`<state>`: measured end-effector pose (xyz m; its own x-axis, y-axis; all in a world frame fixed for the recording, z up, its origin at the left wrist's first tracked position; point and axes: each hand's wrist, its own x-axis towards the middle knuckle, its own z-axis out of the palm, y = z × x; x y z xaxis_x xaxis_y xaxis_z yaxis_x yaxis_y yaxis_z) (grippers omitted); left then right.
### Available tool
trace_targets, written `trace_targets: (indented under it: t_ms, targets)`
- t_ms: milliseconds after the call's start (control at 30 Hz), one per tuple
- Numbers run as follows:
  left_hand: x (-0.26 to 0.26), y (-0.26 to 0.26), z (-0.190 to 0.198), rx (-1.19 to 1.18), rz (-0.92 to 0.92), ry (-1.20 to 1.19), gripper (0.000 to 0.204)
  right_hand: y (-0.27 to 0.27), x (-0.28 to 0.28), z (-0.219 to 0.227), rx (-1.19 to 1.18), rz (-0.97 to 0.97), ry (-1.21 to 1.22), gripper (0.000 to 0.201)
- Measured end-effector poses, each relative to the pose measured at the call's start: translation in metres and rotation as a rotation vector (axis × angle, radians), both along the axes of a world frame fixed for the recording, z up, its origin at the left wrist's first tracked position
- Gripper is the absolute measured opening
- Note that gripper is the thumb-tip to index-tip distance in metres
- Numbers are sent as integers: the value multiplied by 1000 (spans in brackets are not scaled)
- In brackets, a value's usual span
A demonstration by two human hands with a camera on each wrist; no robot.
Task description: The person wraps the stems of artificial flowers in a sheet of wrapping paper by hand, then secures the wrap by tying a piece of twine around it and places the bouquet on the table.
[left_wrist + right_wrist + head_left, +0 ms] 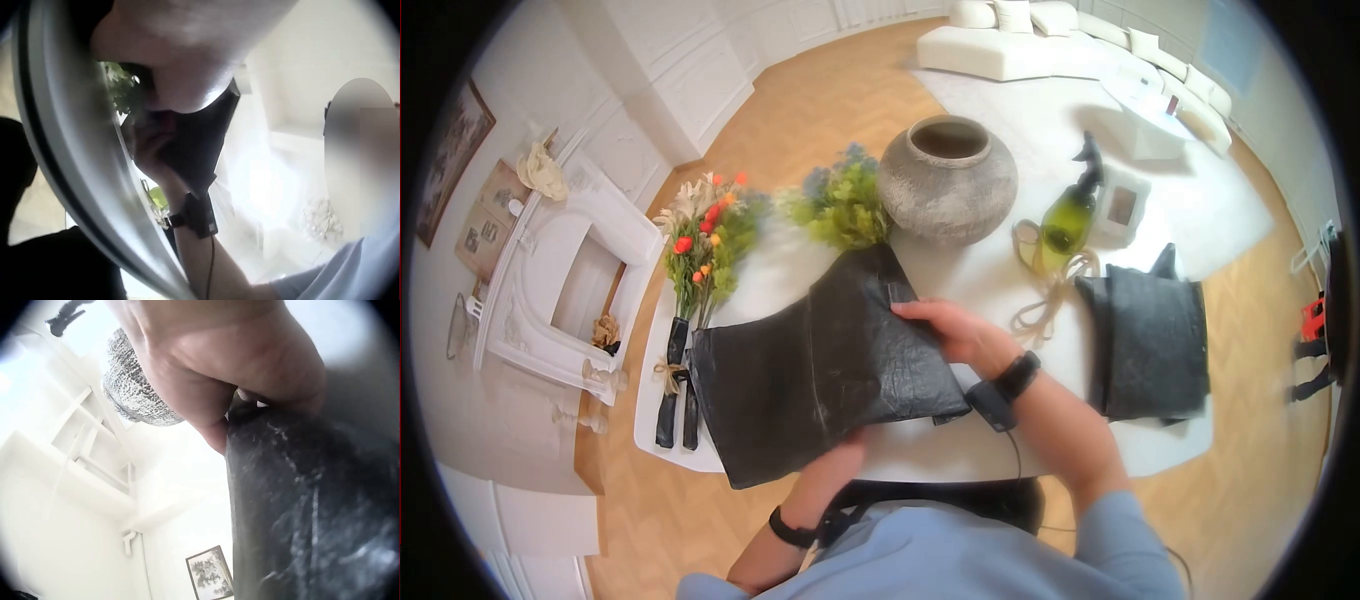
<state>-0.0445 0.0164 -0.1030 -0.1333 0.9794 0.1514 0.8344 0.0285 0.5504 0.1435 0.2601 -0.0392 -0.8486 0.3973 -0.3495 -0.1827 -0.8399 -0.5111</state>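
A wide, creased black plastic sheet (770,370) is held up over the near side of the white table. My right hand (960,330) grips its right part, thumb on top and the other fingers behind it. In the right wrist view, the same hand (231,356) pinches the sheet's edge (306,506). My left hand (845,458) is under the sheet's lower edge, its fingers hidden from the head view. The left wrist view shows that hand (181,56) large and close against the dark sheet (203,140); how its fingers lie, I cannot tell.
Wrapped flowers (700,240) tied with twine lie on the left of the table (900,465). Behind are a leafy bunch (840,205) and grey vase (950,190). A green spray bottle (1068,225), cord (1050,300) and folded black sheets (1155,345) are at right.
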Motion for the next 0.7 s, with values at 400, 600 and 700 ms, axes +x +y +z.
trace_targets:
  t_ms: [400,600,700]
  targets:
    - [11,155,12,-189,-249,-1059,59,-23,-6,30,22,-32,3,38]
    - [28,257,23,-322,-704,-1881,60,-21,-2,42,24,-32,43,48]
    - [21,280,18,-396,-937,-2287,60,-21,-2,40,8,-46,33,50]
